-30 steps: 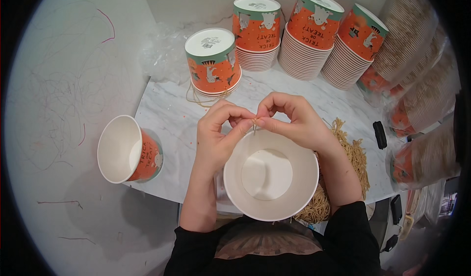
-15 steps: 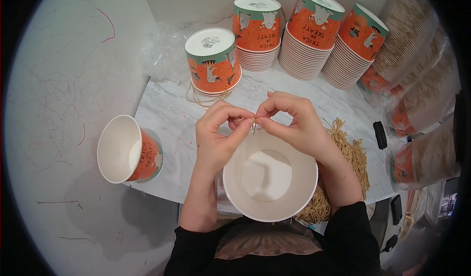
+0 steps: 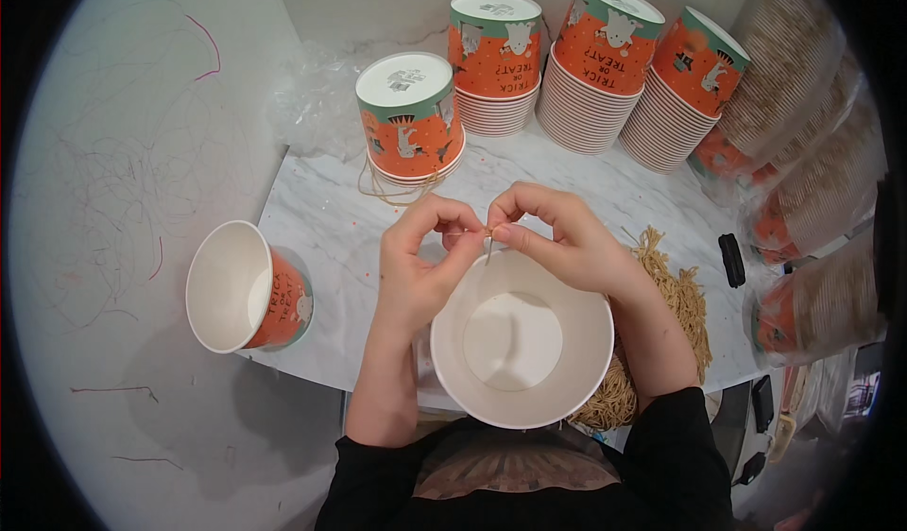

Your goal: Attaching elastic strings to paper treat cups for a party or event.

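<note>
A white-lined paper bucket (image 3: 448, 380) stands upright close to me, its open mouth facing up. Over its far rim, my left hand (image 3: 416, 262) and my right hand (image 3: 557, 233) meet, thumbs and forefingers pinching a thin tan cord (image 3: 488, 250). A short end of the cord hangs down from between the fingertips; the exact spot they grip is too small to make out. Partly behind my right forearm lies a heap of tan cords (image 3: 675, 295). Beyond my left hand, thin cord loops (image 3: 373, 189) stick out beneath a short upside-down bucket stack (image 3: 409, 125).
A single orange printed bucket (image 3: 288, 299) tilts at the table's left edge. Three taller upside-down bucket stacks (image 3: 590, 96) line the back. Plastic-wrapped stacks (image 3: 812, 200) crowd the right side, near a small black object (image 3: 731, 261). Crumpled clear plastic (image 3: 326, 92) lies back left.
My fingertips have shifted slightly, with the left hand's fingers drawn a little apart from the right's. The bucket below has moved barely to the right.
</note>
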`<state>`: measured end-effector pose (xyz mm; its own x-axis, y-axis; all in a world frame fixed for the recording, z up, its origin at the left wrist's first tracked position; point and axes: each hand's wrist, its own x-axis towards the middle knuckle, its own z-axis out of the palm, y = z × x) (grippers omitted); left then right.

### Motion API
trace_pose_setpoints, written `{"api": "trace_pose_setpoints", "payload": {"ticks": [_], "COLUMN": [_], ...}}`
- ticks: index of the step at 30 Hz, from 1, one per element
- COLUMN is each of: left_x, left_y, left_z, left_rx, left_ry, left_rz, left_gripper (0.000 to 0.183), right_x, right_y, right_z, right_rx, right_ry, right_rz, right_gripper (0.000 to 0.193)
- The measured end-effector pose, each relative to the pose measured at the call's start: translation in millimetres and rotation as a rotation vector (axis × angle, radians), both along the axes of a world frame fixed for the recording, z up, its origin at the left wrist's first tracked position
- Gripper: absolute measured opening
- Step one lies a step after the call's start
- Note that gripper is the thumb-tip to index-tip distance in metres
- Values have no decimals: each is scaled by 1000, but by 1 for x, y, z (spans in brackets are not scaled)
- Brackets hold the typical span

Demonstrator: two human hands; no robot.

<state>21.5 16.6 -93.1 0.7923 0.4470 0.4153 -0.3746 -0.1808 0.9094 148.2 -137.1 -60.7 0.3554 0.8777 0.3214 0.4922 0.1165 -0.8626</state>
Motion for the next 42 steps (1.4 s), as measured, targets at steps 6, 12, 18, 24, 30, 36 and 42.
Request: {"api": "trace_pose_setpoints", "payload": {"ticks": [6,12,18,24,30,36,42], "left_x": [-3,-5,-2,1,0,1,3], "left_y": [10,9,4,10,10,11,14], "left_z": [0,2,-2,-8,-6,-9,-13], "left_rx": [240,212,149,44,-103,-128,-85], "left_ry": [-97,-55,44,1,14,-26,-35], "left_rz": [53,-3,-20,-70,-127,-141,-69], "left_gripper": [9,11,7,5,5,4,4], "right_x": [0,3,-4,-6,-9,-6,-10], "right_y": [-2,-2,-1,1,-2,1,1], "right_z": [5,3,6,7,12,6,9], "right_rx": [-136,-97,-49,15,-25,38,53], "right_ry": [314,329,161,20,-187,-261,-247], "right_rz": [93,97,-36,-68,-106,-100,-85], "right_gripper": [17,16,14,14,15,13,10]}}
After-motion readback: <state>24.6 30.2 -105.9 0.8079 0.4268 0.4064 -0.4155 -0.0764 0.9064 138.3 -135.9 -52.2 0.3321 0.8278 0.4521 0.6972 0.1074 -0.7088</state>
